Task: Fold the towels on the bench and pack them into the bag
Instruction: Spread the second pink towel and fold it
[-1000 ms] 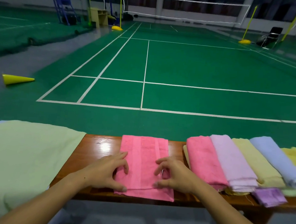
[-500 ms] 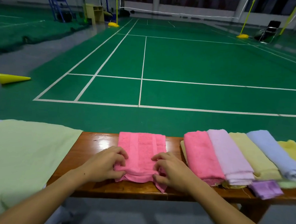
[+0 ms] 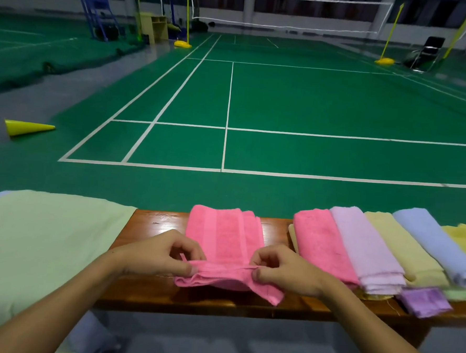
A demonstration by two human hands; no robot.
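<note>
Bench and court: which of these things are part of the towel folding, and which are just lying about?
Part of the job:
pink towel, pinched at its near edge by left hand and right hand
row of folded towels
bench

Just lying about:
yellow cone
net
black chair

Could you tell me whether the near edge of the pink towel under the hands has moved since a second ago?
Yes. The pink towel's near edge, then flat at the bench's front edge, is now pinched up and drawn back.

a towel (image 3: 224, 234) lies mid-bench (image 3: 152, 223), a towel row (image 3: 372, 247) to its right.
</note>
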